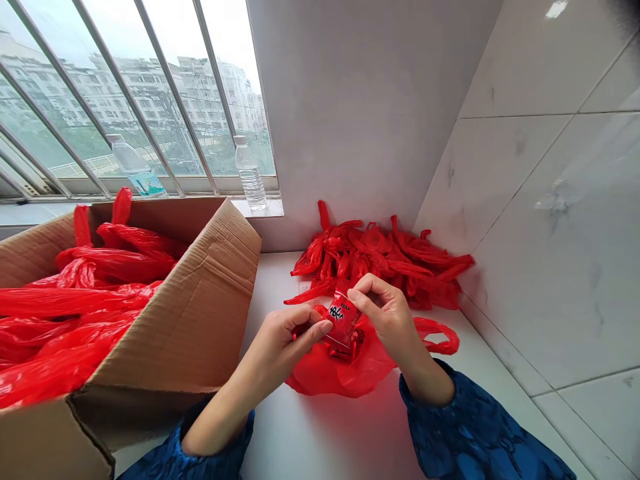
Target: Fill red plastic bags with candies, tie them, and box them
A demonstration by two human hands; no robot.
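Between my two hands is a small red packet (344, 321) with black and white characters. My left hand (287, 337) is closed, its thumb and fingers pinching the packet's left edge. At the packet's upper right corner, my right hand (387, 313) pinches with thumb and forefinger. Below them a red plastic bag (345, 377) lies on the white surface, its mouth open and a loop handle out to the right. More shiny red packets show in the bag's mouth, partly hidden under the held one.
A cardboard box (220, 287) full of red plastic bags (100, 287) stands at left. Behind my hands, a heap of red bags (380, 257) lies against the wall. Two plastic bottles, one clear (250, 175) and one labelled (137, 170), stand by the barred window. A tiled wall (560, 220) bounds the right side.
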